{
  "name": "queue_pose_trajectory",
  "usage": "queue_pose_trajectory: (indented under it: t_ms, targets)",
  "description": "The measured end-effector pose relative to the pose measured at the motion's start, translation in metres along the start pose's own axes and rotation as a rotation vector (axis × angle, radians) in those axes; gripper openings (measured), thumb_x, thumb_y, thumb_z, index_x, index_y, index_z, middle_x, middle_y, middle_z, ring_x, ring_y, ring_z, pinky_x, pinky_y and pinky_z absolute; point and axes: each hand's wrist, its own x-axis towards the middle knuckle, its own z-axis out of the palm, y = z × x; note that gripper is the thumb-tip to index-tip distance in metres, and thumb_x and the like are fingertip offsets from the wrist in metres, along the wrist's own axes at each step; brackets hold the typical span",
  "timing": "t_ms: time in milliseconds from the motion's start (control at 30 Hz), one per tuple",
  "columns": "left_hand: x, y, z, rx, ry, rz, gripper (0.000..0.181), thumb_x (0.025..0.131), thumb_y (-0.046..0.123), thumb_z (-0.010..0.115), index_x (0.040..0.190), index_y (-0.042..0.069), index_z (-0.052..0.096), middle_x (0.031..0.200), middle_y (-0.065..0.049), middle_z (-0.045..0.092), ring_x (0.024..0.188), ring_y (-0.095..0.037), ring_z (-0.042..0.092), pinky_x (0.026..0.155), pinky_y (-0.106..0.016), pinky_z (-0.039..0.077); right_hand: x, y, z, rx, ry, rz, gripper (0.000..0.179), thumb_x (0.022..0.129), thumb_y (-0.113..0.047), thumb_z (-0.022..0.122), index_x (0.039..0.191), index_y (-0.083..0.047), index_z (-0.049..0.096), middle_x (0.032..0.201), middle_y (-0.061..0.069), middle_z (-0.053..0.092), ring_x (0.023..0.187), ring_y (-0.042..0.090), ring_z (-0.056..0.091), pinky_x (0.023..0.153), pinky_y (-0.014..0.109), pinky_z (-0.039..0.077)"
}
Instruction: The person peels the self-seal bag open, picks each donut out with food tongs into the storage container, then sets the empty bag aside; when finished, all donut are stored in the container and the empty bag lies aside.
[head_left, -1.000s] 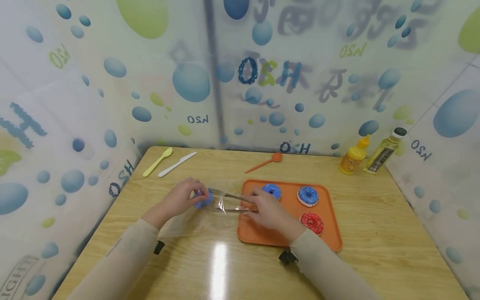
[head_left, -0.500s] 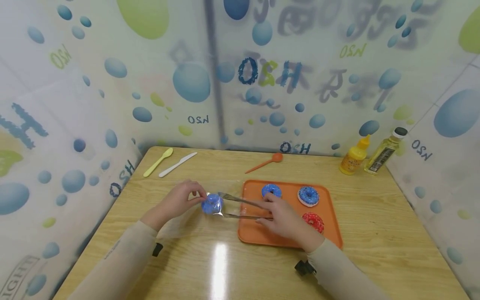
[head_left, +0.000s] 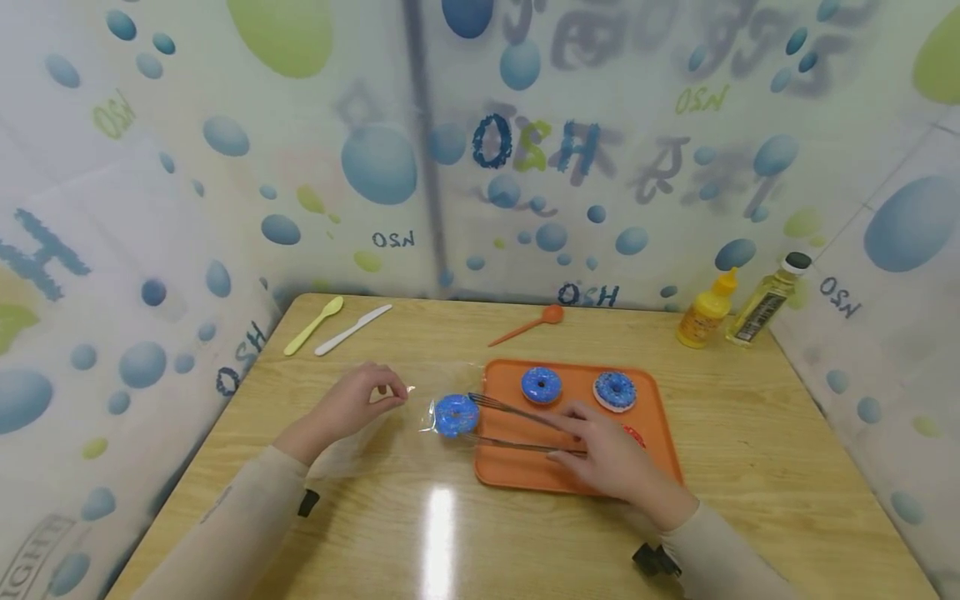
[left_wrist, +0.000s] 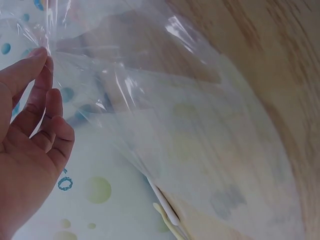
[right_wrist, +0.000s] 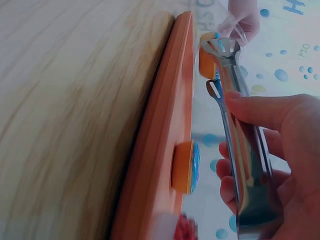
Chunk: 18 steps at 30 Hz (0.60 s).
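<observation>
My left hand (head_left: pixel 347 407) pinches the clear plastic bag (left_wrist: pixel 200 117) between thumb and fingertips, above the left part of the table. My right hand (head_left: pixel 615 458) holds metal tongs (right_wrist: pixel 245 150) across the tray. Their two tips stand at either side of a blue-iced donut (head_left: pixel 456 415) near the tray's left edge. Clear plastic shows around this donut, but whether it lies inside the bag or at its mouth is hard to tell. On the orange tray (head_left: pixel 510 475) are two more blue donuts (head_left: pixel 541 385) and a red one (head_left: pixel 634 434), partly hidden by my right hand.
Behind my left hand lie a yellow spoon (head_left: pixel 315 325) and a white knife (head_left: pixel 352 330). An orange spoon (head_left: pixel 552 314) lies behind the tray. At the back right stand a yellow squeeze bottle (head_left: pixel 702 318) and an oil bottle (head_left: pixel 767 303), close to the patterned wall.
My right hand and the tongs have moved right, and the blue donut has shifted right from beside my left fingers to the tray's edge. My left hand has barely moved.
</observation>
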Motion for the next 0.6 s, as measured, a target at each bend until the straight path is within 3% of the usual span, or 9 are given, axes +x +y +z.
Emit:
queue_pose_trajectory:
  t_ms: [233,600]
  targets:
    - [-0.002,0.001,0.000,0.007,-0.001,0.024,0.005,0.091,0.011,0.079,0.094,0.014,0.077,0.094,0.010,0.073,0.087,-0.015,0.060,0.083,-0.045,0.055,-0.020,0.015,-0.012,-0.012,0.078,-0.059,0.050,0.085,-0.026,0.087,0.132,-0.021,0.071,0.105,-0.001,0.059,0.073,0.013,0.051,0.060,0.020,0.041]
    - [-0.007,-0.005,-0.001,0.016,-0.010,0.005,0.005,0.092,0.012,0.078,0.094,0.016,0.076,0.092,0.014,0.071,0.089,-0.012,0.061,0.084,-0.041,0.054,-0.053,0.031,-0.033,-0.064,0.105,-0.024,0.052,0.085,-0.025,0.087,0.134,-0.022,0.070,0.107,-0.006,0.062,0.082,0.008,0.057,0.067,0.024,0.047]
